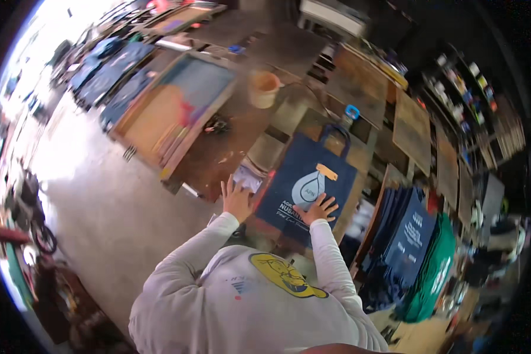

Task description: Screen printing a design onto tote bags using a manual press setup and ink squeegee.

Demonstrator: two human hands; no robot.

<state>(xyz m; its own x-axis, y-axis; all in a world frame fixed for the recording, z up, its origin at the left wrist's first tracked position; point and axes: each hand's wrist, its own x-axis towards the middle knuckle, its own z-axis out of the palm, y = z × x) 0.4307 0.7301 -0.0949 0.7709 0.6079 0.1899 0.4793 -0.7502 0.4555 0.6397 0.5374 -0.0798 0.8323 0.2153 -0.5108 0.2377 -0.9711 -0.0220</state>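
A dark navy tote bag [275,192] lies flat on a wooden board, its handles pointing away from me. On its face is a pale blue drop-shaped print with an orange part on top and white lettering below. My right hand [317,210] rests on the lower right of the print, fingers spread. At the bag's left edge is my left hand [237,200], fingers apart, by a folded white cloth [249,178]. Whether the left fingers press on the cloth or hover just over it I cannot tell. Neither hand grips anything.
Left of the bag lies a wooden-framed printing screen [230,65] stained orange and blue. An orange-rimmed bucket [264,88] stands beyond. A blue tape roll [352,111] sits past the handles. On the right are stacks of navy bags [404,236] and green bags [435,268].
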